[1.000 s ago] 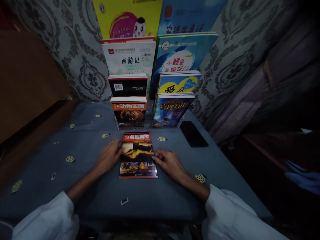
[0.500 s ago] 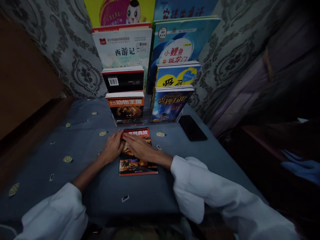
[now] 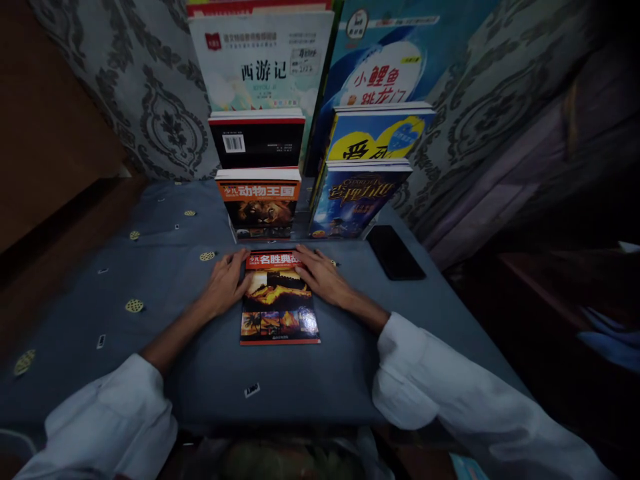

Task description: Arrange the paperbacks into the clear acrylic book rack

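A thin book with a red title band and dark photo cover [image 3: 277,293] lies flat on the blue-grey tablecloth. My left hand [image 3: 227,280] rests at its upper left edge, palm down, thumb toward the cover. At the upper right edge lies my right hand [image 3: 323,275], fingers spread, fingertips over the corner of the title band. Neither hand grips the book. Just behind it stand an orange-topped book with a lion [image 3: 260,203] and a dark blue book [image 3: 357,200], both upright in a clear holder.
More books rise in tiers behind, among them a black one [image 3: 260,143], a blue and yellow one [image 3: 380,133] and a pale one [image 3: 260,60]. A black phone [image 3: 396,253] lies to the right near the table edge. Patterned curtains hang behind.
My right hand has moved right, off the middle of the cover to its upper right edge, uncovering the title and picture. My left hand stays at the left edge. The view has shifted closer.
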The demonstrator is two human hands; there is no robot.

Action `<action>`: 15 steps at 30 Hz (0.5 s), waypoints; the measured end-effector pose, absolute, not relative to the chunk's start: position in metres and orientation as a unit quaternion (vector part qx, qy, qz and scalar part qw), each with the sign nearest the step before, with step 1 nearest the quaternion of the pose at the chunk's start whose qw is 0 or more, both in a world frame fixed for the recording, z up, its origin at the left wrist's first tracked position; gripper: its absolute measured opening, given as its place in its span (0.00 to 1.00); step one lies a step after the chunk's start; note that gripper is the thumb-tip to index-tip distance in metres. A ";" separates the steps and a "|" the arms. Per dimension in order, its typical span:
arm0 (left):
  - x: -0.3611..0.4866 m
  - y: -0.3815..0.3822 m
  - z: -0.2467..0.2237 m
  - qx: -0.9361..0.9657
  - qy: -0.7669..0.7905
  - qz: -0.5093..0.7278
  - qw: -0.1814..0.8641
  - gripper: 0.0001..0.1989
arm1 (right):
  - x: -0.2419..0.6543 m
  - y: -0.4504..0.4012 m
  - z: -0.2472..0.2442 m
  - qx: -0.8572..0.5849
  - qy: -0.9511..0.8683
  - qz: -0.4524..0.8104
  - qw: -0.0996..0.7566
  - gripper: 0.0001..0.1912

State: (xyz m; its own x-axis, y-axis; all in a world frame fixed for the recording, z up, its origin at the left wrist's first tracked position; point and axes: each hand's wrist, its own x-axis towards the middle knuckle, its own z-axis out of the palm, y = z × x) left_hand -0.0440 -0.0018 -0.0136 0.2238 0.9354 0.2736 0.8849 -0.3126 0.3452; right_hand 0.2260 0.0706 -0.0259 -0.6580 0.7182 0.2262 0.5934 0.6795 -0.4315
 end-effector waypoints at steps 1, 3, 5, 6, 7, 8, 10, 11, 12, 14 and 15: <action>-0.045 -0.002 -0.013 0.780 0.585 0.214 0.061 0.29 | 0.229 0.072 -0.027 -0.369 -0.894 0.166 0.192 0.25; -0.046 -0.002 -0.014 0.780 0.587 0.205 0.063 0.29 | 0.232 0.073 -0.029 -0.373 -0.892 0.170 0.191 0.26; -0.048 -0.002 -0.015 0.787 0.583 0.194 0.058 0.28 | 0.232 0.071 -0.029 -0.375 -0.891 0.169 0.195 0.26; -0.049 -0.002 -0.016 0.792 0.579 0.186 0.055 0.27 | 0.231 0.071 -0.029 -0.375 -0.890 0.167 0.197 0.25; -0.049 -0.003 -0.017 0.797 0.575 0.176 0.053 0.27 | 0.231 0.070 -0.028 -0.376 -0.890 0.164 0.198 0.25; -0.050 -0.003 -0.016 0.803 0.571 0.162 0.053 0.27 | 0.230 0.069 -0.027 -0.376 -0.891 0.162 0.197 0.25; -0.051 -0.004 -0.014 0.810 0.569 0.128 0.055 0.30 | 0.230 0.068 -0.026 -0.378 -0.891 0.158 0.193 0.25; -0.051 -0.005 -0.012 0.814 0.568 0.109 0.056 0.32 | 0.229 0.068 -0.025 -0.379 -0.892 0.157 0.191 0.25; -0.050 -0.006 -0.010 0.818 0.566 0.090 0.056 0.34 | 0.229 0.068 -0.025 -0.381 -0.891 0.156 0.189 0.25; -0.047 -0.008 -0.005 0.829 0.554 0.057 0.054 0.37 | 0.228 0.068 -0.024 -0.385 -0.891 0.154 0.185 0.25; -0.043 -0.009 -0.002 0.836 0.544 0.046 0.053 0.39 | 0.228 0.068 -0.024 -0.387 -0.890 0.154 0.183 0.25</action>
